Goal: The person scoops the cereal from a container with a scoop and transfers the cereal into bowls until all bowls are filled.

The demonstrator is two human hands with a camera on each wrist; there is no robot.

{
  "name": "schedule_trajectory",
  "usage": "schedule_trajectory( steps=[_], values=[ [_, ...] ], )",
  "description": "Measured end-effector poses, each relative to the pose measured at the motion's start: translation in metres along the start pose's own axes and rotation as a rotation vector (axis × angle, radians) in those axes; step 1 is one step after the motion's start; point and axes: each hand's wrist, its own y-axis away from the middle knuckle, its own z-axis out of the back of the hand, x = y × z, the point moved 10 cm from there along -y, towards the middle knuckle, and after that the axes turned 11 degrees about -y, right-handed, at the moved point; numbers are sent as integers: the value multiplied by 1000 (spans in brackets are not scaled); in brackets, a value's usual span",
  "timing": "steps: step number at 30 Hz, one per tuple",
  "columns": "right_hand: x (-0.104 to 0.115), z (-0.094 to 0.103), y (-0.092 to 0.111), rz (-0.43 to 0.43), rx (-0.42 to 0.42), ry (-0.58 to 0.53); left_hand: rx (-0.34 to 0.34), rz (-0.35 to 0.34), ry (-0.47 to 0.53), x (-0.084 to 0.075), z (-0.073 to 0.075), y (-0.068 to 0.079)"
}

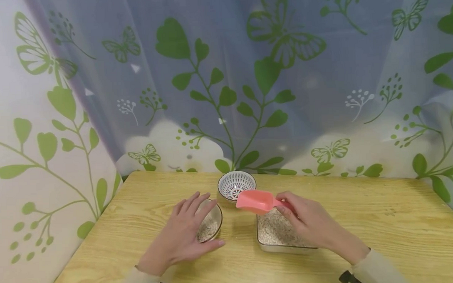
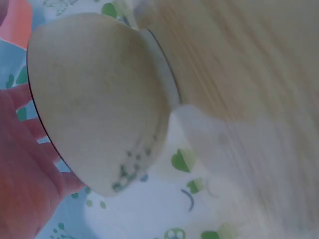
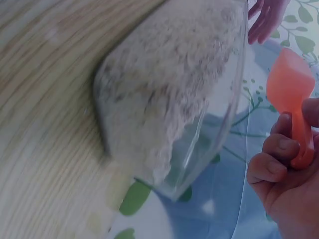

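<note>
My right hand (image 1: 314, 221) grips a pink scoop (image 1: 255, 201) by its handle, thumb on top. The scoop hangs in the air over the far left corner of a rectangular container (image 1: 288, 250) of pale, flaky grain (image 3: 164, 74). In the right wrist view the container's walls look see-through. My left hand (image 1: 184, 232) is spread above a round cream bowl (image 2: 99, 94), fingers fairly straight, thumb pointing right. Similar grain (image 1: 210, 226) lies in that bowl, partly hidden by the hand. Whether the fingers touch the rim, I cannot tell.
A small patterned bowl (image 1: 231, 181) stands farther back, between the other two vessels and just beyond the scoop. Everything stands on a wood-grain table (image 1: 383, 232). A printed curtain with leaves and butterflies (image 1: 224, 75) hangs along the table's back edge and left side.
</note>
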Motion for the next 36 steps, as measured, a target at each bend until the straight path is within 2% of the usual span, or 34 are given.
schedule_trajectory(
  steps=[8, 14, 19, 26, 33, 36],
  values=[
    [-11, 24, 16, -20, -32, 30, 57, -9, 76, -17, -8, -17],
    [-15, 36, 26, -35, -38, 67, 97, -30, 173, -34, -15, -27],
    [-21, 41, 34, -64, -29, 65, 113, -36, 241, -46, -19, -32],
    [-25, 45, 43, -32, -8, 72, 149, -23, 316, -63, -23, -40],
    [-33, 51, 50, -52, 32, 81, 210, 8, 387, -81, -29, -44],
    [-31, 55, 51, -16, 33, 92, 222, 24, 396, -85, -32, -45]
  ],
)
